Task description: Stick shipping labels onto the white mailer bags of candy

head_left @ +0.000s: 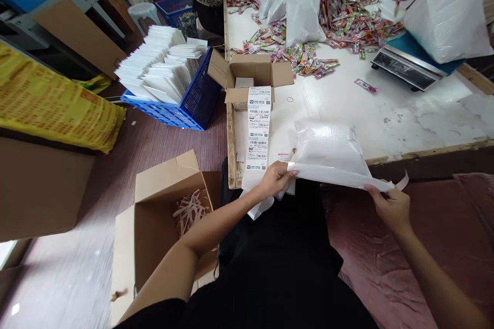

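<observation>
The white bag [328,141] lies just beyond our left hand [277,179] and right hand [391,206], which pinch opposite ends of its near edge [330,174]. To keep that edge straight, we should probably pull evenly, letting no wrinkles form.

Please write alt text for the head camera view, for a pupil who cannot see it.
A person's left hand and right hand grip the near edge of a white bag at a table. Nearby are labels, a scale and heaped small packets.

Wht plastic bag [328,141], plump, glossy, lies on tbl [339,97] nr edge; flap [332,172] stretched taut.
</observation>
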Tool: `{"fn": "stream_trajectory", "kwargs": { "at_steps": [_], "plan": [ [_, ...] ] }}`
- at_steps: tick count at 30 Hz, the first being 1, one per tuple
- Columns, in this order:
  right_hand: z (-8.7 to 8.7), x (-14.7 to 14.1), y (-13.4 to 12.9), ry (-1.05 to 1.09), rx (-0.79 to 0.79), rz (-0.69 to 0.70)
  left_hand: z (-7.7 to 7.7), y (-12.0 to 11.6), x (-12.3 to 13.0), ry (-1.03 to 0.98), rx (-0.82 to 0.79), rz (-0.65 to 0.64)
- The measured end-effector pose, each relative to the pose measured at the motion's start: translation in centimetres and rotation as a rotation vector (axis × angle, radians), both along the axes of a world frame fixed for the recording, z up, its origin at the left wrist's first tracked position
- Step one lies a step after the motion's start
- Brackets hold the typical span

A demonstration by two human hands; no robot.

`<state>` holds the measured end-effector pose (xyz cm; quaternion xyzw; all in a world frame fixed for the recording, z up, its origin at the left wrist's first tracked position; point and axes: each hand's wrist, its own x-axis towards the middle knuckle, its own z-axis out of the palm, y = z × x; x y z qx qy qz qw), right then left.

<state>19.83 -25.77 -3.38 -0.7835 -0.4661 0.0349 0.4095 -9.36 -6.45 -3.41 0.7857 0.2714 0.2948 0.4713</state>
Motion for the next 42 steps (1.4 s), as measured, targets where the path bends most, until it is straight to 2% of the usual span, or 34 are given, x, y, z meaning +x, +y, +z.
{"fn": "stream_trajectory", "kwargs": {
  "at_steps": [2, 4, 8, 10, 12, 14, 15, 17, 19, 21, 22, 24, 27, 29, 32, 33, 34, 35, 36, 38, 39, 40, 41, 42],
  "plan": [
    [-0.7, -1.2, 0.9, 0.243, -0.030, -0.186, -0.2, -0.7, 0.8, 0.024, -0.184, 0.156],
    [-1.0, -2.3, 1.8, 0.482, -0.043, -0.306, 0.0, -0.9, 1.7, 0.052, -0.297, 0.260],
    [-0.8, -2.5, 3.0, 0.925, 0.018, -0.442, 0.8, 0.3, 2.5, 0.158, -0.288, 0.323],
    [-0.5, -2.2, 2.9, 1.116, -0.016, -0.381, 1.0, 1.0, 2.7, 0.183, -0.363, 0.306],
    [-0.1, -2.3, 2.7, 1.320, -0.070, -0.226, 1.2, 1.5, 2.9, 0.125, -0.553, 0.277],
    [0.2, -3.6, 2.4, 1.497, -0.049, -0.079, 1.3, 1.9, 3.0, 0.005, -0.749, 0.268],
    [0.3, -4.6, 2.4, 1.554, -0.009, -0.028, 1.3, 2.1, 2.9, -0.052, -0.799, 0.279],
    [0.4, -7.4, 2.4, 1.610, 0.079, 0.035, 1.5, 2.7, 2.2, -0.122, -0.725, 0.351],
    [0.5, -10.6, 2.9, 1.644, 0.126, 0.082, 1.5, 3.6, 0.9, -0.119, -0.449, 0.506],
    [0.7, -13.6, 3.8, 1.692, 0.132, 0.091, 1.3, 5.0, -0.7, -0.019, -0.158, 0.701],
    [0.7, -14.9, 4.4, 1.722, 0.124, 0.081, 1.0, 5.8, -1.5, 0.065, -0.069, 0.775],
    [0.8, -17.0, 5.9, 1.765, 0.085, 0.064, 0.5, 7.4, -2.7, 0.263, -0.022, 0.804],
    [1.1, -18.9, 7.5, 1.767, -0.004, 0.060, 0.2, 9.3, -4.0, 0.419, -0.022, 0.665],
    [1.6, -19.7, 7.4, 1.761, -0.142, 0.100, 0.7, 9.5, -5.1, 0.379, 0.029, 0.667],
    [3.1, -20.3, 5.7, 1.694, -0.425, 0.263, 2.8, 7.4, -7.1, 0.220, 0.088, 0.822],
    [3.8, -20.5, 5.1, 1.657, -0.482, 0.334, 3.7, 5.9, -7.6, 0.153, 0.072, 0.820],
    [4.6, -20.7, 4.7, 1.618, -0.489, 0.392, 4.6, 4.0, -7.9, 0.081, 0.023, 0.753],
    [5.4, -20.8, 4.7, 1.581, -0.439, 0.432, 5.5, 1.9, -8.0, 0.005, -0.069, 0.596],
    [6.2, -21.0, 5.0, 1.543, -0.343, 0.456, 6.4, -0.3, -7.8, -0.070, -0.192, 0.382],
    [7.7, -21.4, 6.7, 1.447, -0.085, 0.476, 7.7, -4.2, -7.5, -0.143, -0.456, -0.032],
    [8.1, -21.7, 7.8, 1.380, 0.029, 0.489, 8.0, -5.5, -7.4, -0.127, -0.556, -0.138],
    [8.4, -22.0, 9.0, 1.294, 0.111, 0.515, 8.1, -6.3, -7.7, -0.097, -0.619, -0.168],
    [8.4, -22.4, 10.1, 1.180, 0.147, 0.553, 8.0, -6.6, -8.3, -0.055, -0.640, -0.117],
    [8.2, -22.7, 11.0, 1.032, 0.144, 0.593, 7.7, -6.3, -9.5, -0.011, -0.618, 0.001]
  ]
}}
